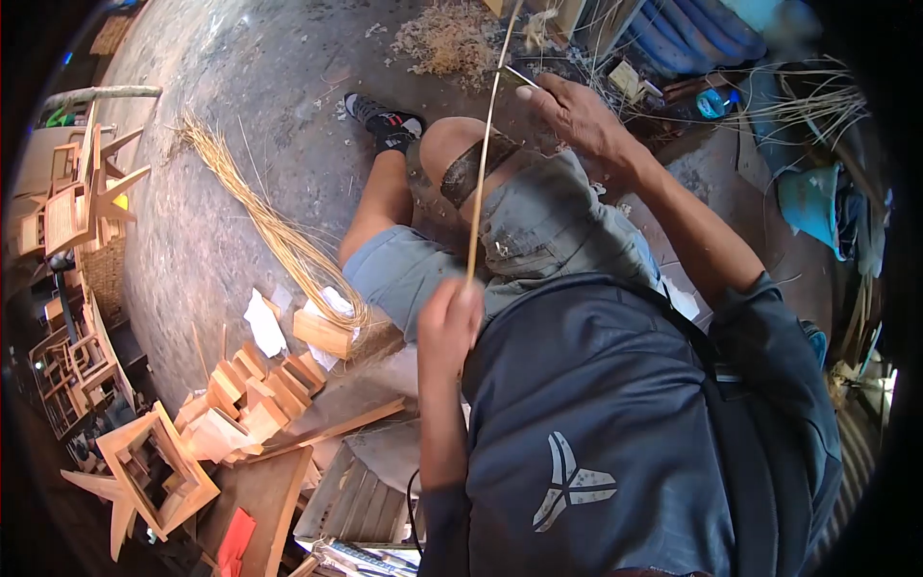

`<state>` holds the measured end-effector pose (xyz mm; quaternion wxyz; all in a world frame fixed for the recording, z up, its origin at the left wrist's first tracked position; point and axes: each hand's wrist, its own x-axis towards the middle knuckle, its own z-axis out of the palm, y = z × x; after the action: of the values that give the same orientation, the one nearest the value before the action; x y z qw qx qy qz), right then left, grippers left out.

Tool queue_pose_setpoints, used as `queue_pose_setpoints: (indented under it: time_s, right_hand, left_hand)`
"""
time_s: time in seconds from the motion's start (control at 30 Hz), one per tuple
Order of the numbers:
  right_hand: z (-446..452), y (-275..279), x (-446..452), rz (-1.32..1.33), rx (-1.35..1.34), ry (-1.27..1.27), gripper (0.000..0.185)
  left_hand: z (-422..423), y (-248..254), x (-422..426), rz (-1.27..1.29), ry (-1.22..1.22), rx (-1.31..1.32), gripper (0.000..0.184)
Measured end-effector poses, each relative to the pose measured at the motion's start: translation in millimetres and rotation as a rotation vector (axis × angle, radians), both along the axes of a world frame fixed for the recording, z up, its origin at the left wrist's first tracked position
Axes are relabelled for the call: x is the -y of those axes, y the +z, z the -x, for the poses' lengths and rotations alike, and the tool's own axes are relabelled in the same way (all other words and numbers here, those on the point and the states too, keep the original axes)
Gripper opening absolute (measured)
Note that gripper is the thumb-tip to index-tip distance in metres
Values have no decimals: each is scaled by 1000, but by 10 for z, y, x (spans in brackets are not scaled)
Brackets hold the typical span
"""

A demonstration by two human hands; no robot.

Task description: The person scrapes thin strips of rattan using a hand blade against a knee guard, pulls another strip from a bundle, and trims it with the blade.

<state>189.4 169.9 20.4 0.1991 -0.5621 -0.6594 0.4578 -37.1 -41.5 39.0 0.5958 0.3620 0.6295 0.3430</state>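
Note:
My left hand (449, 317) is closed around the lower part of a long, thin cane strip (479, 207), close to my lap. The strip runs up past my bent knee and out at the top of the view. Held in my right hand (577, 115) is a knife (520, 76), its narrow blade meeting the strip's edge beyond the knee; most of the handle is hidden in the fingers. A dark pad (461, 178) is on the knee, under the strip.
A bundle of cane strips (264, 216) lies on the floor at left. Wood blocks (255, 389) and a wooden frame (159, 471) are at lower left. Shavings (447, 43) lie ahead. A blue-green bucket (812, 207) and loose strips (803, 106) are at right.

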Motion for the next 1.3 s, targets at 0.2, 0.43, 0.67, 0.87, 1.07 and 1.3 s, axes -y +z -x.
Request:
queue_pose_setpoints:
  time_s: [0.2, 0.43, 0.67, 0.87, 1.07, 1.3]
  right_hand:
    - [102, 23, 196, -269, 174, 270, 48]
    - [290, -405, 318, -482, 326, 181, 34]
    - [306, -286, 153, -276, 293, 263, 35]
    - [275, -88, 152, -219, 315, 226, 39]
    - [289, -165, 402, -278, 300, 228, 36]
    - [338, -309, 343, -259, 310, 236, 32]
  left_hand:
    - [-318, -161, -1203, -53, -83, 55, 22]
    - [3, -486, -495, 50, -48, -310, 27]
    - [239, -556, 295, 55, 48, -420, 23]
    - [-222, -693, -874, -306, 27, -443, 25]
    - [-273, -714, -858, -391, -21, -478, 26]
    - [371, -14, 784, 361, 185, -12, 15]
